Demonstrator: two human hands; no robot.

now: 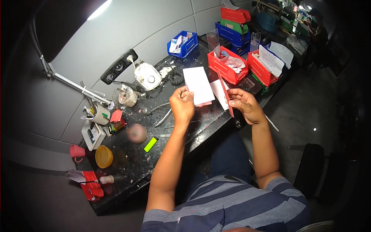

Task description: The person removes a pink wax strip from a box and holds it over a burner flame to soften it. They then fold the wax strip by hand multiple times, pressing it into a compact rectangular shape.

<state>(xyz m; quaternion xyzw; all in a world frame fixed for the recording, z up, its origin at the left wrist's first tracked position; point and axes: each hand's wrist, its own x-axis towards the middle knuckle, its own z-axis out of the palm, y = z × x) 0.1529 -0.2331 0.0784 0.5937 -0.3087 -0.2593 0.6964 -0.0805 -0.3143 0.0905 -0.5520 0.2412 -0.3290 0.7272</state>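
Note:
A flat white rectangular sheet (199, 86) is pinched between the thumb and fingers of my left hand (182, 106). A strip of pink (205, 104) shows from under its lower edge. To the right, my right hand (246, 107) grips a thin red sheet (225, 92), turned nearly edge-on. A white piece (219, 93) shows just left of that red sheet; whether it is attached cannot be made out. Both hands are raised over the front edge of the dark workbench (170, 154), with a gap between the two held sheets.
Red bins (220, 69) with papers stand beyond my hands, and a blue bin (184, 50) is farther left. A white machine with a knob (148, 76), a power strip (119, 66), a green lighter (151, 144), a yellow bowl (104, 156) and a pink mug (77, 151) occupy the bench.

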